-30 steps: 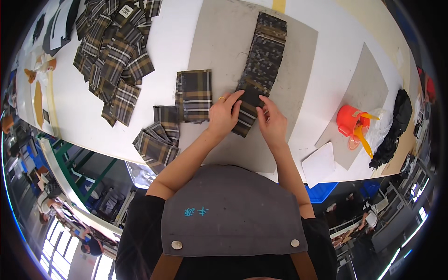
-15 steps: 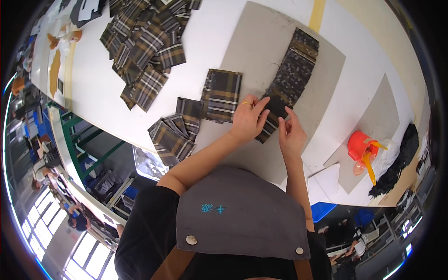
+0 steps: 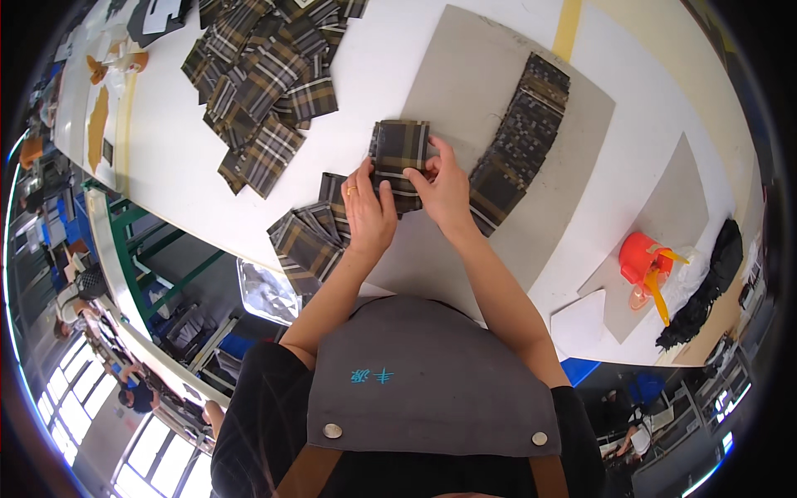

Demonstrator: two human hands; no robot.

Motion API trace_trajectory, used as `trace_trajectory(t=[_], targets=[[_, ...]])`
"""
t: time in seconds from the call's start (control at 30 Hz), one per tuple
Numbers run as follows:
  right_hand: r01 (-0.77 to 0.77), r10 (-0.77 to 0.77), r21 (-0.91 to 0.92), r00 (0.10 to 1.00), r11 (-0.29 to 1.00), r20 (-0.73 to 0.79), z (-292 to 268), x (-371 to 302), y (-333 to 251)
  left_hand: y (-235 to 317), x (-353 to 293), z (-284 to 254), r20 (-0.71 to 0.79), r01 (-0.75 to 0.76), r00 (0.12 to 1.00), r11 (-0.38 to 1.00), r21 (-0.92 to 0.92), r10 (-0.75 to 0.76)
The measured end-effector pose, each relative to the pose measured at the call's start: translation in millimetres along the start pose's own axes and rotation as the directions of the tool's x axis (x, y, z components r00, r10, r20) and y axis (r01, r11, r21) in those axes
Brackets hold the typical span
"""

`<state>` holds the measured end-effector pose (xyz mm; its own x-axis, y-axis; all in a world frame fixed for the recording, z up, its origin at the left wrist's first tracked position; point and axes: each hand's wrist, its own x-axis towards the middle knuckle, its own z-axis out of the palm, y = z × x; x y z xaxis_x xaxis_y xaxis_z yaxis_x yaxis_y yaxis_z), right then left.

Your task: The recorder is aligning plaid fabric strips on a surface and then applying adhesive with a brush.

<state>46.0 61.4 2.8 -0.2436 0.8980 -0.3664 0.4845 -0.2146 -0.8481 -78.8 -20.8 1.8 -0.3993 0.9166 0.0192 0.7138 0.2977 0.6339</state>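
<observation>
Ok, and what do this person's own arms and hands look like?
Both forearms are bare below short black sleeves. The left hand wears a gold-coloured ring; the right hand shows none. No gloves, wristbands or cables show. The grey apron bears a turquoise marking.

On the right, a red cup holding a yellow tool stands near a black bundle, perhaps cloth; a white sheet lies nearer. Yellow tape marks the far side, windows the near left.
</observation>
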Motion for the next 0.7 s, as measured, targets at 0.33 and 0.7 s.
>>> trace_trajectory(t=[0.33,0.7], targets=[[-0.061,0.136,0.501,0.984,0.863,-0.113,-140.6,-86.8,-9.0,18.2,-7.1,-21.8,-0.009,-0.201,0.979,0.972,0.121,0.203],[-0.030,0.052,0.101,0.973,0.994,-0.224,-86.2,-115.0,50.7,70.8,-25.4,17.9,0.429,0.151,0.900,0.872,-0.465,0.073]])
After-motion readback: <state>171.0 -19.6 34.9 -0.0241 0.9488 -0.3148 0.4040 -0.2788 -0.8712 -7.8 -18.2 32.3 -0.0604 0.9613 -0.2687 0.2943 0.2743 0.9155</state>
